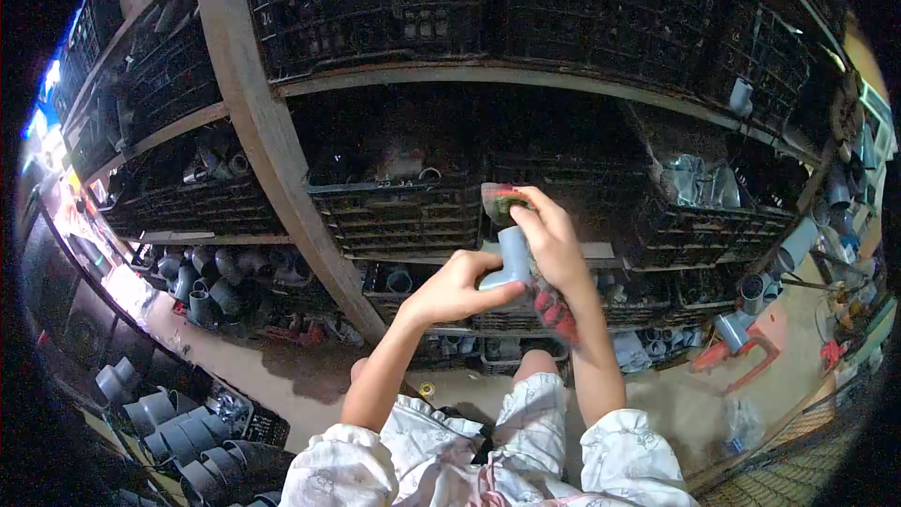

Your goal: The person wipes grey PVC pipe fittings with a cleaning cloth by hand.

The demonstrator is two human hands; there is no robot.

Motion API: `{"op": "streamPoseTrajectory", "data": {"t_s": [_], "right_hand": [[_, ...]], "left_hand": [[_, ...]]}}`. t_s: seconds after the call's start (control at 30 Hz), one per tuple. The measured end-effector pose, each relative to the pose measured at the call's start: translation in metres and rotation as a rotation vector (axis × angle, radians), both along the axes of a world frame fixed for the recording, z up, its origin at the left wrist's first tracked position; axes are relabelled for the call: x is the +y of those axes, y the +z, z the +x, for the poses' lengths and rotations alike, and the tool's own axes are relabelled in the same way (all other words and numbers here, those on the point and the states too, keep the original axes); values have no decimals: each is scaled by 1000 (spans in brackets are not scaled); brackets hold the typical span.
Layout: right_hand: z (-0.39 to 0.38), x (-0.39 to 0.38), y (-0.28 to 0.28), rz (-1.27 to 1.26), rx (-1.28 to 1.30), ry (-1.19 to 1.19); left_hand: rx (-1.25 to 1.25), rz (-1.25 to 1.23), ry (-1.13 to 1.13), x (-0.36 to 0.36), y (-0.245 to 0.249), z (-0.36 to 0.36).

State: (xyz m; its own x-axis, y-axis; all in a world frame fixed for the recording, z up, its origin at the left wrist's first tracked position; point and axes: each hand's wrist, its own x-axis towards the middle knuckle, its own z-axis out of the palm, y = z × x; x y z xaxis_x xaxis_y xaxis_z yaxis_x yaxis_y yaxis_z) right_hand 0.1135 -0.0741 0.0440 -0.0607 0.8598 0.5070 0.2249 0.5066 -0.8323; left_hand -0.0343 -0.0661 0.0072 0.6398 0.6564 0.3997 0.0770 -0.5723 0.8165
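Observation:
In front of my chest, my left hand [446, 289] is closed around a grey-blue plastic pipe elbow [512, 255], with the thumb along its lower side. One end of the elbow points upward. My right hand [556, 242] grips a patterned rag [554, 312] in red, green and dark tones. Part of the rag sticks out above the fingers, beside the elbow's upper end. The rest hangs below the right hand, behind the wrist, and looks blurred.
Shelves with wooden beams [394, 78] carry black plastic crates [404, 221] of fittings ahead. Grey pipe fittings [188, 437] are piled at lower left. On the right floor stands a small red stool [751, 352] with a grey fitting [735, 327] on it.

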Motion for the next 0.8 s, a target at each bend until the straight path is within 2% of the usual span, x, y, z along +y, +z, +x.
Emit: {"op": "streamPoseTrajectory", "data": {"t_s": [0.03,0.07,0.1,0.13,0.17,0.2,0.23,0.27,0.33,0.37,0.4,0.47,0.53,0.57,0.6,0.63,0.67,0.7,0.73,0.8], "right_hand": [[-1,2,-6,32,-4,-36],[-5,0,-13,91,123,-89],[-12,-4,-23,153,251,-141],[-20,-10,-31,217,377,-192],[-36,-19,-39,328,364,-258],[-42,-21,-47,517,208,-327],[-40,-22,-47,577,174,-300],[-35,-22,-46,638,141,-273],[-24,-16,-36,357,228,-92],[-15,-13,-23,174,246,2],[-7,-3,-18,56,151,-33],[1,4,-11,-38,64,13],[-9,-4,-12,117,182,-98],[-17,-12,-16,196,190,-133],[-26,-21,-23,277,197,-167],[-32,-22,-34,395,176,-172],[-36,-32,-41,372,226,-137],[-37,-36,-42,410,184,-149],[-37,-37,-41,451,144,-161],[-35,-33,-34,259,436,33]], "left_hand": [[24,56,34,3,1,-1],[47,111,68,4,1,-1],[-27,46,114,7,-6,1],[-160,-134,182,1,-5,5],[-277,-167,178,2,-7,10],[-391,-200,175,4,-9,12],[-317,-155,121,3,-9,6],[-344,-133,113,6,-14,6],[-139,2,30,6,-3,-6],[42,83,30,1,8,-11],[96,209,21,-2,11,-8],[250,346,165,-4,11,-5],[153,264,208,-4,10,-3],[-68,298,228,9,-11,2],[-247,33,221,3,-12,8],[-349,-108,143,4,-16,7],[-447,-251,65,7,-22,5],[-477,-275,-15,7,-27,3],[-509,-412,-61,0,-29,2],[-502,-502,-145,0,-35,-2]]}}
